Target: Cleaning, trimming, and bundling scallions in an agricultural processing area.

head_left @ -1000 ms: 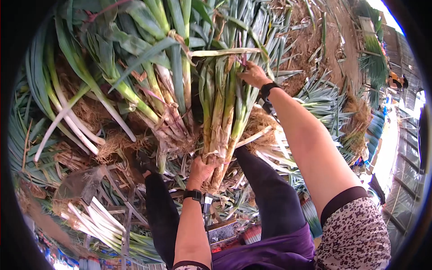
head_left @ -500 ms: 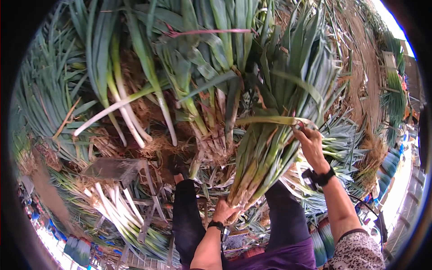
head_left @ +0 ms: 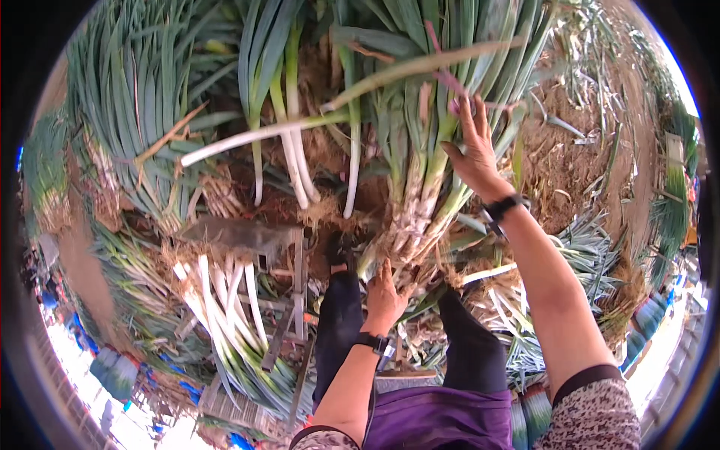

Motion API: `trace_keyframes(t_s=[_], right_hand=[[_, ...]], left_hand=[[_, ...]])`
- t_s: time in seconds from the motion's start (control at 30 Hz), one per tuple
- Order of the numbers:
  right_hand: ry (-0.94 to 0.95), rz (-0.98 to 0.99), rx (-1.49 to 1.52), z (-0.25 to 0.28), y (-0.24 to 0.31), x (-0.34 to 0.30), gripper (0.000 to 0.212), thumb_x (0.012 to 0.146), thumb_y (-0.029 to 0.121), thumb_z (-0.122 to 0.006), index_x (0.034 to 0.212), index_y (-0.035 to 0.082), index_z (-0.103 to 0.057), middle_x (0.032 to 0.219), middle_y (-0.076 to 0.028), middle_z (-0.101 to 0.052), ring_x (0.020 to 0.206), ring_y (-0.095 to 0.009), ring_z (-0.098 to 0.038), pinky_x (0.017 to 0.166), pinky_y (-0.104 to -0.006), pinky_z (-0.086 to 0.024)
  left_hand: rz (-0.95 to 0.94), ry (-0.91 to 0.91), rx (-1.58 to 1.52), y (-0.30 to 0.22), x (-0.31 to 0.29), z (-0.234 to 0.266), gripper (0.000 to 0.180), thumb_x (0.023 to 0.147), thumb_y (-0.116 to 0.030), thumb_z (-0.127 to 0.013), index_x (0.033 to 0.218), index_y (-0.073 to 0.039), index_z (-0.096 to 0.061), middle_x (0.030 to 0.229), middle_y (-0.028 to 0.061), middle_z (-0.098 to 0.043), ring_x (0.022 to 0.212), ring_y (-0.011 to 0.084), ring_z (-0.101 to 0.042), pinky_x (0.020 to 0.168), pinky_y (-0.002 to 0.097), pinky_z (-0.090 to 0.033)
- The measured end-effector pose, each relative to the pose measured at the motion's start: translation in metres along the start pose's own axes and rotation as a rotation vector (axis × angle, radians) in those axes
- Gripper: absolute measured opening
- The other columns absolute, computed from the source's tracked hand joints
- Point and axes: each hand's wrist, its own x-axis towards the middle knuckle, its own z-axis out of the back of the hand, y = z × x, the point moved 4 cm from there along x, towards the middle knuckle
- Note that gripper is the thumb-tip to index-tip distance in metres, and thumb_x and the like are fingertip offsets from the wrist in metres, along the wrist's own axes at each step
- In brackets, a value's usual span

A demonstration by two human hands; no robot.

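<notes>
A large bunch of leeks [head_left: 420, 172] lies in front of me, with long green leaves pointing away and pale, soil-stained root ends toward me. My right hand [head_left: 478, 154] is open with fingers apart at the bunch's right side, its fingertips by a purple-pink tie [head_left: 452, 82] that lies across the leaves. At the root ends is my left hand [head_left: 385, 301], forefinger stretched forward and the other fingers partly hidden; it appears to hold nothing. A loose yellowish leaf [head_left: 427, 71] slants over the leaves, slightly blurred.
Loose leeks [head_left: 296, 161] with white stems lie to the left, beside a larger leafy pile [head_left: 142, 112]. A metal-topped wooden stand [head_left: 240, 236] is nearer, with white-stemmed leeks [head_left: 225, 300] below it. More leeks [head_left: 585, 251] lie at right near littered brown ground [head_left: 581, 165].
Both hands have let go of the leek bunch they held. My right hand has moved forward and opened; my left has moved forward to the root ends. The view has shifted, moving the scene rightward.
</notes>
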Motion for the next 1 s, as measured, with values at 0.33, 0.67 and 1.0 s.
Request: trace_keyframes(t_s=[0.33, 0.67, 1.0], right_hand=[[-0.055, -0.049, 0.027, -0.015, -0.005, -0.027, 0.088, 0.073, 0.014, -0.074, 0.145, 0.010, -0.024, 0.149, -0.026, -0.018, 0.130, -0.047, -0.029, 0.106, -0.0465, -0.032], [-0.169, -0.701, 0.353, -0.050, -0.092, -0.142, 0.130, 0.060, 0.056, -0.082, 0.147, 0.003, -0.002, 0.148, -0.031, -0.009, 0.136, -0.042, -0.019, 0.111, -0.0474, -0.023], [-0.459, -0.989, 0.846, -0.109, -0.153, -0.219, 0.100, 0.078, 0.065, -0.061, 0.144, -0.001, -0.027, 0.136, -0.020, -0.045, 0.122, -0.026, -0.046, 0.102, -0.0317, -0.034]], left_hand=[[0.012, 0.298, -0.090, -0.008, -0.068, -0.018, 0.049, 0.083, -0.035, -0.066, 0.111, 0.004, -0.058, 0.084, 0.0227, -0.066, 0.077, 0.0370, -0.064, 0.066, 0.0422, -0.051], [-0.015, 0.633, -0.014, 0.028, -0.053, -0.037, 0.052, 0.082, -0.035, -0.067, 0.117, 0.001, -0.057, 0.094, 0.0200, -0.067, 0.078, 0.0344, -0.065, 0.070, 0.0390, -0.052], [0.010, 0.056, -0.377, 0.014, 0.051, -0.019, 0.044, 0.088, -0.022, -0.067, 0.120, 0.004, -0.051, 0.099, 0.0113, -0.065, 0.082, 0.0124, -0.060, 0.072, 0.0258, -0.050]])
